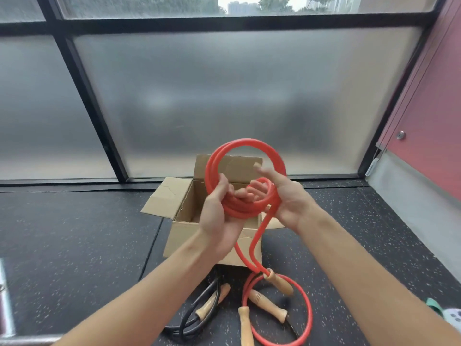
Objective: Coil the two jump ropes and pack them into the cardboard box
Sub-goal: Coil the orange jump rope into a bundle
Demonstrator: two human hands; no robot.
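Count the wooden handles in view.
4. One handle at the red rope's end near the floor, one inside the red loop, one at the bottom edge, one beside the black rope. Others may be hidden.

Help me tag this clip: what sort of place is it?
Likely a gym or exercise room: speckled black rubber floor, frosted glass wall, plus a red jump rope and black jump rope.

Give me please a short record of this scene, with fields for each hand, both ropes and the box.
left hand: grips the coil of the red jump rope
right hand: holds a turn of that rope
red jump rope: partly coiled, tail on the floor
black jump rope: on the floor, untouched
cardboard box: open, behind the hands
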